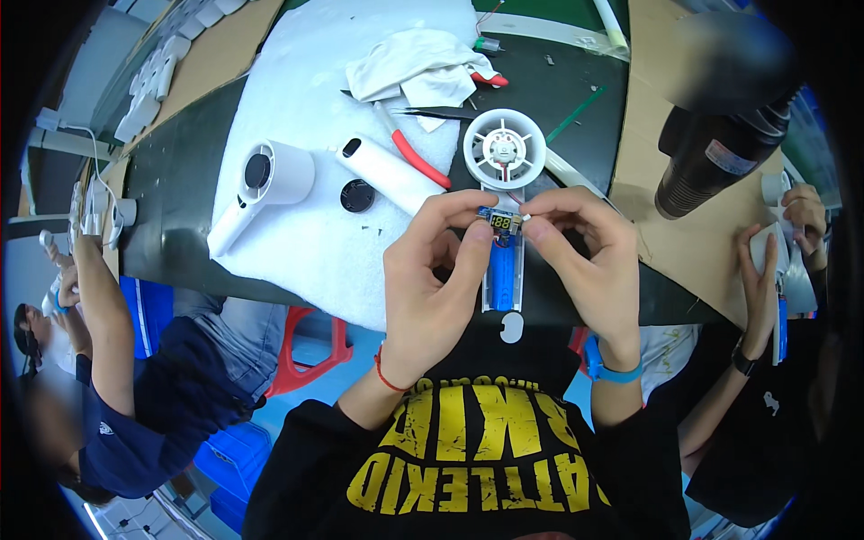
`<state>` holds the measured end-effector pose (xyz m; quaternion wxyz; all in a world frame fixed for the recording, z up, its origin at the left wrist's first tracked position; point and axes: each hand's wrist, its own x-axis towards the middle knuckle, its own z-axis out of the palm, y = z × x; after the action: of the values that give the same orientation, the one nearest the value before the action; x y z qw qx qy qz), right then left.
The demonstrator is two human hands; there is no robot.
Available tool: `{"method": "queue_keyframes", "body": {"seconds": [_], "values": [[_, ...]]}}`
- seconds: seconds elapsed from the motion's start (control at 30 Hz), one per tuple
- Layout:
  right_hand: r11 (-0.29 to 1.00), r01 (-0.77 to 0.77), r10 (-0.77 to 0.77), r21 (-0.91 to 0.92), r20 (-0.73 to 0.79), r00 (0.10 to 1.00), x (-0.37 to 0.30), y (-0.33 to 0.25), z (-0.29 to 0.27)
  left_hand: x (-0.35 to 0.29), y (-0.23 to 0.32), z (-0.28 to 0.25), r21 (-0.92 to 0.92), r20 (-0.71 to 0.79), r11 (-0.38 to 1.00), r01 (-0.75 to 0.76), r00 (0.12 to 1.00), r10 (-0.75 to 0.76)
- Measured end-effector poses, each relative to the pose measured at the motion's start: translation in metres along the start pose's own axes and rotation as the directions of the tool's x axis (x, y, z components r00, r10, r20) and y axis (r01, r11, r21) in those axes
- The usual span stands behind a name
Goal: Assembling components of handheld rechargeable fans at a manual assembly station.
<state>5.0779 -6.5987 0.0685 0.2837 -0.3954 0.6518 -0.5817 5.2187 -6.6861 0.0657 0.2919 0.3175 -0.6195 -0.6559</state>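
Both hands meet over the bench (189, 225) edge. The left hand (432, 288) pinches a small blue circuit board (500, 220) with a lit digit display, and the right hand (585, 261) closes thumb and finger on its other end, perhaps on a tiny white plug. Below the board sits a blue battery cell (502, 274) in a white handle; the round white fan housing (504, 148) lies above. A closed white hair dryer (261, 184) rests on the white foam pad (297, 99); this unit is open, unfinished.
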Motion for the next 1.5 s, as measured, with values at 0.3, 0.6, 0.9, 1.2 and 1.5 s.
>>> {"method": "queue_keyframes", "body": {"seconds": [0.3,0.6,0.9,1.2,1.5], "values": [[0.997,-0.051,0.042,0.065,0.134,0.99,0.01,-0.001,-0.007,0.0,-0.003,-0.003,0.041,0.011,0.997,-0.066,0.998,0.065],[0.993,0.013,-0.007,-0.116,0.056,0.998,0.008,-0.008,0.004,-0.002,-0.01,-0.007,0.116,0.014,0.986,-0.121,0.993,0.12],[0.975,0.135,-0.139,-0.175,-0.007,0.99,0.004,-0.006,0.011,-0.003,-0.012,-0.008,0.27,-0.012,0.927,-0.259,0.962,0.273],[0.954,0.201,-0.206,-0.224,-0.002,0.978,0.005,-0.005,0.01,-0.005,-0.01,-0.002,0.255,-0.077,0.933,-0.254,0.956,0.282],[0.793,0.435,-0.478,-0.426,0.007,0.878,0.008,0.005,0.011,0.003,-0.006,-0.004,0.274,-0.015,0.897,-0.347,0.931,0.365]]}}
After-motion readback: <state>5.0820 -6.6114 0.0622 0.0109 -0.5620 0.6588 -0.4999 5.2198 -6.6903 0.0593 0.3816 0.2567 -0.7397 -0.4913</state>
